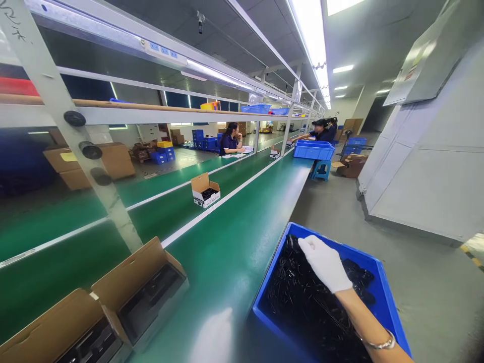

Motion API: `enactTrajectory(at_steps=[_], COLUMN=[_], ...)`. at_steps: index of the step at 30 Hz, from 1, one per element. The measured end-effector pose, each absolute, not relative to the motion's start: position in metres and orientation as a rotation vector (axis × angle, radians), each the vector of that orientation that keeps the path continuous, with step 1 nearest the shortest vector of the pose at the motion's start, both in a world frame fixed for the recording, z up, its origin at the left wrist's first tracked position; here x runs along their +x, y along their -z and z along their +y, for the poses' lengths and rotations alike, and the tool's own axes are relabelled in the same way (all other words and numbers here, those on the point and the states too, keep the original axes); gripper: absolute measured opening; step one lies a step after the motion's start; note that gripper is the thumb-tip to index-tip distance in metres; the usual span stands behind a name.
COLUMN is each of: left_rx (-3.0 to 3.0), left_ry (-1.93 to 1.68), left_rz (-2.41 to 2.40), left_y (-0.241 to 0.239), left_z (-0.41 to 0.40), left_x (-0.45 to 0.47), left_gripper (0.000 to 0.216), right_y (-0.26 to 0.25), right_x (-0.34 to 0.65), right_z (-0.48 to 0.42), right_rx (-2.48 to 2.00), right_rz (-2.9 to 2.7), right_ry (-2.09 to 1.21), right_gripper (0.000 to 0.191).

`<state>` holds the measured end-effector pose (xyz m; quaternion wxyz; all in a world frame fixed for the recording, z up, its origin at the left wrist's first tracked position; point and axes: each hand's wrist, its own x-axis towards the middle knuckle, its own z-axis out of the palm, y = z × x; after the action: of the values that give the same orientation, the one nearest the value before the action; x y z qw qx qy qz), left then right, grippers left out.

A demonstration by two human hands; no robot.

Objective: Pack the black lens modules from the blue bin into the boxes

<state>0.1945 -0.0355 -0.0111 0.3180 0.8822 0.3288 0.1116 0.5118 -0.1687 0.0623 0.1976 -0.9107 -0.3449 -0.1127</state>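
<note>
My right hand (325, 262) wears a white glove and reaches into a blue bin (381, 287) full of black cables (302, 302); its fingers curl down into the pile near the bin's far rim. My left hand (214, 338), also gloved, is a white smear of motion low over the green bench (227, 242), just left of the bin. Two open cardboard boxes (139, 287) with black trays inside lie at the lower left.
A small open box (205, 190) rides the green conveyor belt further along. Other people sit along the line in the distance, near another blue bin (313, 149). A metal frame post (75, 131) rises at left. Grey floor lies to the right.
</note>
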Motion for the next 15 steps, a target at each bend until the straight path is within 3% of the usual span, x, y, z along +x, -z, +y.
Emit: enactTrajectory(at_steps=[5, 9, 15], left_rx=[2.235, 2.14, 2.197], left_ry=[-0.057, 0.036, 0.316], left_rz=[0.791, 0.69, 0.32], left_y=[0.025, 0.034, 0.03], left_z=[-0.063, -0.08, -0.072], left_x=[0.281, 0.357, 0.413], left_gripper=[0.049, 0.068, 0.048], right_y=[-0.079, -0.079, -0.066], right_x=[0.5, 0.496, 0.508], right_z=[-0.164, -0.17, -0.198], right_rx=[-2.394, -2.254, -2.116], right_rz=[-0.854, -0.766, -0.638], right_ry=[0.31, 0.217, 0.035], right_gripper=[0.038, 0.039, 0.04])
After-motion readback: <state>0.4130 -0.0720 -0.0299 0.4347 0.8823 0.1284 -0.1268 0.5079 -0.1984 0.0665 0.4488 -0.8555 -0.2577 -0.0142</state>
